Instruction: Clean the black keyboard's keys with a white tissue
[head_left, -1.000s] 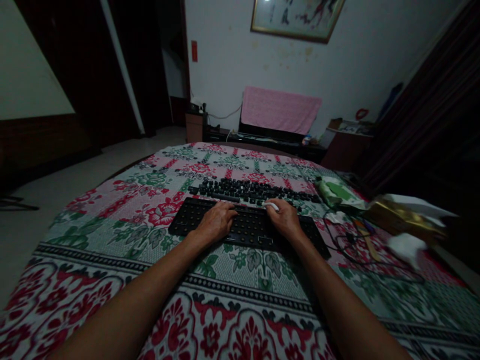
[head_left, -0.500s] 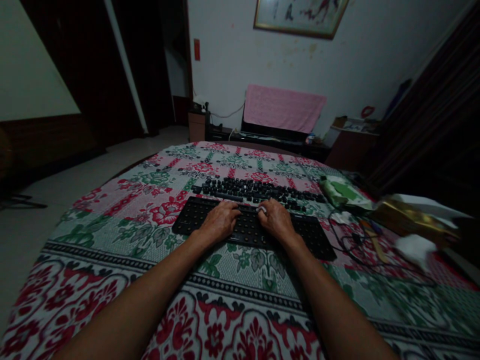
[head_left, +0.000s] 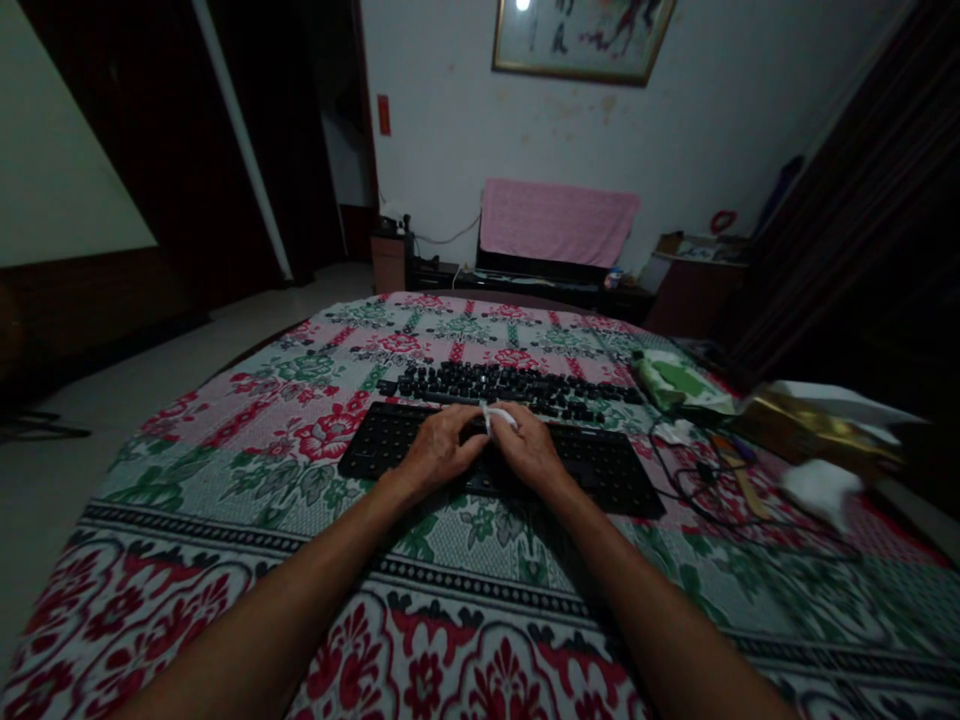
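A black keyboard base (head_left: 607, 480) with its keycaps off lies on the tablecloth, small round domes showing across it. My right hand (head_left: 529, 445) is over its middle with a crumpled white tissue (head_left: 499, 415) between its fingers. From the left, my left hand (head_left: 442, 445) meets it, fingertips curled against the tissue's left end and thumb bent toward it. The exact grip of the left fingertips is partly hidden. Just beyond the base, many loose black keycaps (head_left: 510, 383) lie in a wide band.
A green and white tissue pack (head_left: 679, 380) stands to the right. Near it are a tangled black cable (head_left: 697, 490), a wooden-handled tool (head_left: 746, 485), a crumpled white wad (head_left: 821, 490) and a gold box (head_left: 817, 430). A patterned tablecloth (head_left: 300, 570) covers the table.
My hands have come together over the keyboard base: the right has moved left with the tissue, and the left's fingers now reach it. The view has shifted slightly.
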